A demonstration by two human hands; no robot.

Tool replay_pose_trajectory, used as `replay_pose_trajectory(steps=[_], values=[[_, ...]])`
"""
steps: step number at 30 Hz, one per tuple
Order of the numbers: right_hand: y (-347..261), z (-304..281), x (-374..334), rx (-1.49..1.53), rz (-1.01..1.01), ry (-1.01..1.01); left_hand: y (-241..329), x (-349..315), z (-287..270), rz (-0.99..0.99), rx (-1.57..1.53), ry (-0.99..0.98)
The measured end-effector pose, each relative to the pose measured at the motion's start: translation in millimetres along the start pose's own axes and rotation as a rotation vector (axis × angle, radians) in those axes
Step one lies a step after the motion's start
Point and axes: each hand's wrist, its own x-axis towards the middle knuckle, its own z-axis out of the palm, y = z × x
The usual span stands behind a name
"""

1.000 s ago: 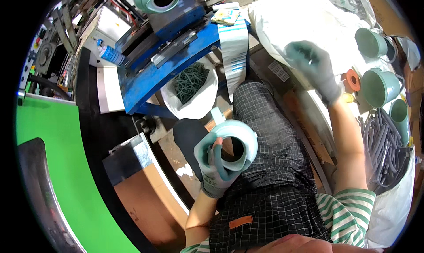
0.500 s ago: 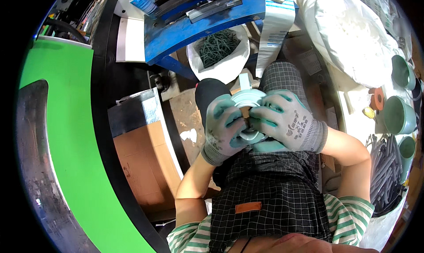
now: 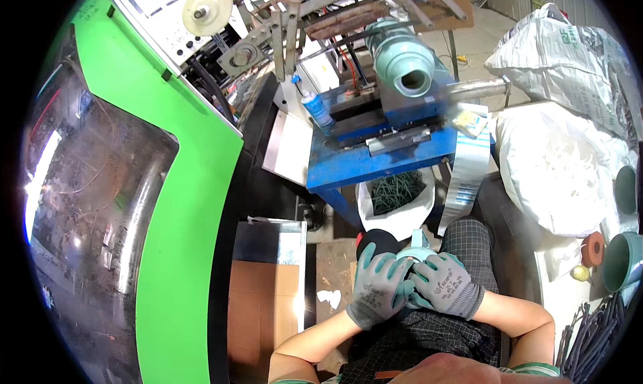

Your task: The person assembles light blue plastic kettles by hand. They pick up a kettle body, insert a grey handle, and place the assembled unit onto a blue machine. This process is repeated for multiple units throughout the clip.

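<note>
A pale green plastic pipe fitting [image 3: 416, 253] with a ring-shaped rim and a squared tab rests in my lap between my two gloved hands. My left hand [image 3: 380, 283], in a grey glove with green palm, lies over its left side, fingers bent around it. From the right, my right hand [image 3: 445, 285], gloved the same way, curls its fingers over the rim. The fingertips of both hands nearly meet on the fitting, so most of its body is hidden. Whether anything small sits between the fingers cannot be seen.
Ahead stands a blue bench [image 3: 395, 158] carrying a larger green fitting [image 3: 402, 56] and a spray bottle [image 3: 315, 108]. Below it sits a white sack [image 3: 395, 220] of green strips. A green machine [image 3: 194, 203] rises left. Right are a white bag [image 3: 549, 183], green cups [image 3: 623, 260] and dark strips [image 3: 593, 337].
The view has tipped upward and turned left, so bench and machine show more and my hands sit lower. My left fingers are stretched further over the fitting, hiding more of it.
</note>
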Motion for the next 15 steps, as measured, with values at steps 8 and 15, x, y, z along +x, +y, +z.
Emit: replay_pose_trajectory(steps=[8, 15], values=[[-4.9, -0.5, -2.3, -0.034, -0.012, -0.051, -8.2, 47.3, -16.6, 0.299, 0.340, -0.162], [-1.8, 7.0, -26.0, 0.127, 0.175, 0.201, -4.8, 52.7, 1.4, 0.205, 0.134, -0.275]])
